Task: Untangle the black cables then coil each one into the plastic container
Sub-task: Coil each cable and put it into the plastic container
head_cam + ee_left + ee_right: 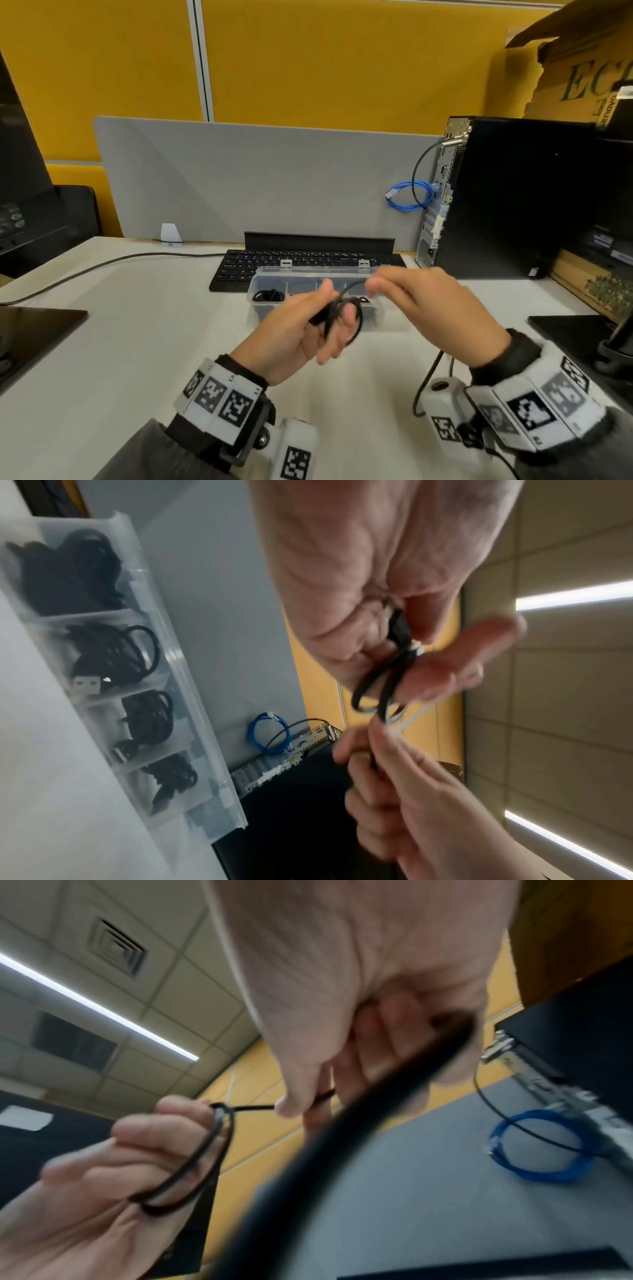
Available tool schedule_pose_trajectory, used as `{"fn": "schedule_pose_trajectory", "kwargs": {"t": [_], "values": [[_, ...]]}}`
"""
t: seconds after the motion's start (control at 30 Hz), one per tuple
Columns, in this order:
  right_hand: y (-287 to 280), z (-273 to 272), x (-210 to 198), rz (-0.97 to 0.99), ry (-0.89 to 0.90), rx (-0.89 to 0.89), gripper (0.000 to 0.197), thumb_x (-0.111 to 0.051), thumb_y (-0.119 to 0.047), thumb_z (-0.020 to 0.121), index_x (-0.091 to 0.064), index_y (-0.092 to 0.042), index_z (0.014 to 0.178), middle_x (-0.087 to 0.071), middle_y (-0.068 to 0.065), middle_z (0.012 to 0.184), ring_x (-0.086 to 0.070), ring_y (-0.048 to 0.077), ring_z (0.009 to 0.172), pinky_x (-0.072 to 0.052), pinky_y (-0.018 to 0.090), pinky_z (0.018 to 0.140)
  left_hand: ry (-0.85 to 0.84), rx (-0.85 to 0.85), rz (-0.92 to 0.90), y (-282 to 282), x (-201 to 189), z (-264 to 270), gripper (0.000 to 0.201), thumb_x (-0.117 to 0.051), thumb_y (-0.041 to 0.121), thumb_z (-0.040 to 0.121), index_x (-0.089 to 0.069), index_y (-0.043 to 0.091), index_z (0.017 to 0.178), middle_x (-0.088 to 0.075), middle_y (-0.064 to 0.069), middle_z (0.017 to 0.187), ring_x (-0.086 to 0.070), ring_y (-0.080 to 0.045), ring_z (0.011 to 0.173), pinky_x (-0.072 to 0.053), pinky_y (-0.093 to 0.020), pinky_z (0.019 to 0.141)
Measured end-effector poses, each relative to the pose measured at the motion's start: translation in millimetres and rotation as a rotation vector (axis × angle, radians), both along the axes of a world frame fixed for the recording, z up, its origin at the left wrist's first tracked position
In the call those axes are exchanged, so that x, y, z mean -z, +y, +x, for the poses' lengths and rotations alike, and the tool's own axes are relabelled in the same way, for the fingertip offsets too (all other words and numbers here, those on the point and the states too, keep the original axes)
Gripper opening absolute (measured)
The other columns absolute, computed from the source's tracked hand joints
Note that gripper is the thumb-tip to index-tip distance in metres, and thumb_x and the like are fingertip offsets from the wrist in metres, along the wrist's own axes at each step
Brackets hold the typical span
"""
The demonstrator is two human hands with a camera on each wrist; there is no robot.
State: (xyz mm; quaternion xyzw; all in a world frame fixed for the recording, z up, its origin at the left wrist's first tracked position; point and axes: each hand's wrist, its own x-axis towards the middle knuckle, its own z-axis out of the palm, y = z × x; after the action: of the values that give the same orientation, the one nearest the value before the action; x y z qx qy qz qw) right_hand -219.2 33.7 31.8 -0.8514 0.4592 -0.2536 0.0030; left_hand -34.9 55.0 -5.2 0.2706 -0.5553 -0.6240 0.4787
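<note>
Above the white desk (137, 342), my left hand (337, 325) holds a black cable (346, 310) wound in small loops round its fingers; the thumb pins the loops (373, 691) against them. My right hand (371, 286) pinches the same cable just right of the coil, and the loose tail (428, 377) hangs down under that wrist. In the right wrist view the loops (205, 1153) circle the left fingers, and the tail (377, 1096) runs blurred through the right hand. Behind the hands stands the clear plastic container (291, 270); its compartments (185, 680) hold several coiled black cables.
A black keyboard (274, 262) lies behind the container, in front of a grey divider (257, 178). At the right stands a black computer tower (513, 198) with a blue cable (407, 197) coiled beside it. Black monitor bases sit at the left (34, 325) and right (575, 329) edges.
</note>
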Motion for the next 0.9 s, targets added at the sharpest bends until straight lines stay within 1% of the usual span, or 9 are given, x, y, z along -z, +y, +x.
{"fn": "schedule_pose_trajectory", "kwargs": {"t": [0.17, 0.23, 0.3, 0.43, 0.53, 0.57, 0.7, 0.8, 0.9], "values": [[-20.9, -59.3, 8.9, 0.303, 0.093, 0.065, 0.035, -0.030, -0.043, 0.095, -0.042, -0.024, 0.067, -0.044, -0.007, 0.062, -0.042, 0.004, 0.059, -0.037, 0.016, 0.061, 0.511, -0.256, 0.060, -16.6, -5.3, 33.9, 0.037, -0.042, 0.030, 0.085, -0.051, 0.019, 0.052, -0.037, 0.008, 0.045, -0.027, -0.001, 0.030, -0.017, -0.012, 0.040], [-26.7, -94.6, 15.0, 0.360, 0.091, 0.197, 0.036, -0.032, -0.045, 0.093, -0.045, -0.021, 0.069, -0.047, -0.006, 0.066, -0.046, 0.010, 0.064, -0.037, 0.020, 0.064, 0.726, -0.381, 0.087, -25.4, -6.3, 56.5, 0.036, -0.043, 0.029, 0.087, -0.050, 0.020, 0.052, -0.034, 0.008, 0.045, -0.026, -0.005, 0.028, -0.023, -0.011, 0.037], [-30.0, -126.6, 21.0, 0.403, 0.083, 0.343, 0.045, -0.028, -0.057, 0.085, -0.054, -0.020, 0.079, -0.057, -0.003, 0.075, -0.052, 0.013, 0.072, -0.039, 0.026, 0.071, 0.785, -0.503, 0.095, -30.1, -5.0, 70.6, 0.037, -0.041, 0.029, 0.093, -0.047, 0.020, 0.057, -0.032, 0.008, 0.045, -0.025, -0.007, 0.028, -0.030, -0.012, 0.039], [-28.1, -153.5, 21.9, 0.332, 0.191, 0.559, 0.064, -0.016, -0.072, 0.077, -0.052, -0.018, 0.080, -0.061, 0.002, 0.077, -0.056, 0.018, 0.073, -0.043, 0.031, 0.069, 0.642, -0.540, 0.101, -31.7, 1.3, 63.6, 0.037, -0.034, 0.030, 0.100, -0.043, 0.018, 0.066, -0.035, 0.008, 0.046, -0.027, -0.006, 0.030, -0.032, -0.013, 0.040], [-19.1, -127.9, 14.8, 0.224, 0.201, 0.537, 0.029, -0.042, -0.046, 0.090, -0.050, -0.023, 0.106, -0.062, 0.000, 0.104, -0.058, 0.019, 0.091, -0.045, 0.029, 0.076, 0.446, -0.491, 0.073, -29.0, 6.0, 47.6, 0.036, -0.033, 0.030, 0.099, -0.045, 0.016, 0.068, -0.039, 0.006, 0.048, -0.030, -0.003, 0.032, -0.033, -0.015, 0.042], [-13.3, -111.0, 10.1, 0.239, 0.175, 0.467, 0.028, -0.047, -0.042, 0.091, -0.045, -0.027, 0.115, -0.059, -0.004, 0.108, -0.058, 0.018, 0.096, -0.047, 0.026, 0.079, 0.376, -0.479, 0.065, -27.9, 7.4, 42.1, 0.036, -0.033, 0.030, 0.099, -0.045, 0.015, 0.068, -0.040, 0.006, 0.047, -0.030, -0.003, 0.033, -0.033, -0.015, 0.043], [-0.5, -59.0, 5.2, 0.491, -0.067, 0.285, 0.029, -0.048, -0.043, 0.091, -0.036, -0.042, 0.117, -0.059, -0.011, 0.099, -0.066, 0.013, 0.073, -0.055, 0.020, 0.053, 0.070, -0.427, 0.032, -23.3, 11.6, 23.1, 0.039, -0.032, 0.029, 0.099, -0.048, 0.013, 0.068, -0.042, 0.008, 0.048, -0.029, -0.005, 0.036, -0.031, -0.019, 0.045], [-3.9, -54.5, 12.9, 0.439, -0.230, 0.288, 0.036, -0.055, -0.038, 0.089, -0.041, -0.036, 0.122, -0.061, -0.013, 0.090, -0.066, 0.013, 0.070, -0.055, 0.022, 0.050, 0.009, -0.412, 0.070, -22.2, 12.6, 18.6, 0.040, -0.032, 0.029, 0.099, -0.051, 0.012, 0.068, -0.045, 0.006, 0.048, -0.032, -0.005, 0.036, -0.034, -0.016, 0.043], [-9.9, -70.1, 21.1, 0.418, -0.385, 0.314, 0.046, -0.067, -0.037, 0.077, -0.050, -0.025, 0.118, -0.063, -0.002, 0.079, -0.063, 0.012, 0.069, -0.057, 0.029, 0.052, 0.005, -0.441, 0.100, -24.3, 13.2, 21.1, 0.039, -0.034, 0.031, 0.099, -0.052, 0.012, 0.069, -0.046, 0.005, 0.050, -0.033, -0.004, 0.034, -0.033, -0.017, 0.044]]}}
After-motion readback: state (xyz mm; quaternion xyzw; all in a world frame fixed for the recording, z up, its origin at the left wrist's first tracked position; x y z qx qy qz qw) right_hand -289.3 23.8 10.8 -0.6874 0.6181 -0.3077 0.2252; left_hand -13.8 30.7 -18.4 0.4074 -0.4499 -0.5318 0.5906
